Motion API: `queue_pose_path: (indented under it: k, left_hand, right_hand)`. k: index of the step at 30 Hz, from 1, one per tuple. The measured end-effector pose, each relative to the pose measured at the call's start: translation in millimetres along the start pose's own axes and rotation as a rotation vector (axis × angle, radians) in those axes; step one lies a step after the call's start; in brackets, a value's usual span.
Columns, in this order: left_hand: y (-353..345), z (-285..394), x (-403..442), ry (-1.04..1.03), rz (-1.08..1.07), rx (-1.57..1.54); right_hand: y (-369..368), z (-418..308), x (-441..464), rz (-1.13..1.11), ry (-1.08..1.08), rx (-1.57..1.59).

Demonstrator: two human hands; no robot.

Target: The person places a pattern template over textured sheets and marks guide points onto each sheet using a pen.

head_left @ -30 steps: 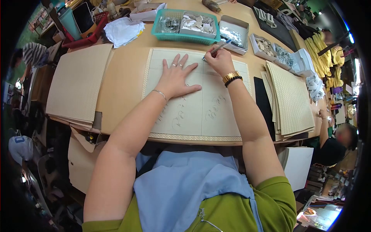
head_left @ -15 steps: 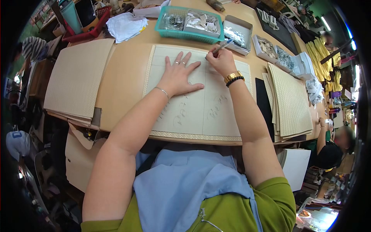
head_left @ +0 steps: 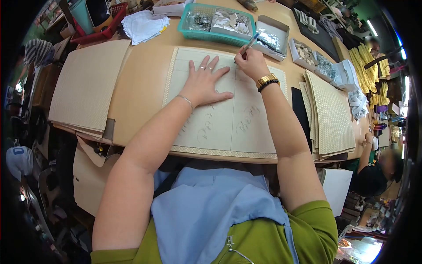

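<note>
A pale cream sheet (head_left: 212, 140) with a woven-pattern border lies on the table before me. It carries ruled lines and curly handwritten marks on its lower half. My left hand (head_left: 204, 85) lies flat on its upper left part, fingers spread, holding nothing. Over the upper right part, my right hand (head_left: 252, 65) is closed round a pen (head_left: 252, 42) with a blue end. The pen's tip is near the upper end of the sheet's middle line; whether it touches is hard to see.
Stacks of cream sheets lie left (head_left: 85, 83) and right (head_left: 332, 114). Behind the sheet stand a teal basket (head_left: 200, 36) of small pieces and an open white box (head_left: 281, 55). Further right are a box of small tan pieces (head_left: 303, 53) and another person's hand (head_left: 368, 137).
The pen has tipped more upright, and my right hand has shifted slightly up the sheet. My left hand stays spread in nearly the same place.
</note>
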State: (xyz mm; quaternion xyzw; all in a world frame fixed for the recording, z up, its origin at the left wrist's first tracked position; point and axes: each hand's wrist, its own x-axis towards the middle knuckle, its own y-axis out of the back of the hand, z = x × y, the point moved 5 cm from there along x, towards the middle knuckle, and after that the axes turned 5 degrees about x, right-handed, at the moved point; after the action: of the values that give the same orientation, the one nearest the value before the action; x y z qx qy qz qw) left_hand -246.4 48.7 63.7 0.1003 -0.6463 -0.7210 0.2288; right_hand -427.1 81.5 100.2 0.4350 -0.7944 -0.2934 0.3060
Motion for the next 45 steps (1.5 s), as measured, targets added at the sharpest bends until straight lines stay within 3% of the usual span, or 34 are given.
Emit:
queue_pose_path:
  k: [14, 20, 23, 45]
  left_hand:
    - [2, 1, 0, 0.008, -0.006, -0.008]
    - [0, 0, 0, -0.001, 0.010, 0.004]
    - [0, 0, 1, 0.000, 0.001, 0.013]
    - [-1, 0, 1, 0.005, -0.004, 0.007]
  right_hand:
    - [0, 3, 1, -0.016, 0.003, -0.041]
    - [8, 16, -2, 0.090, -0.035, 0.141]
    - [2, 18, 1, 0.039, -0.024, 0.023]
    - [5, 11, -6, 0.081, 0.028, 0.052]
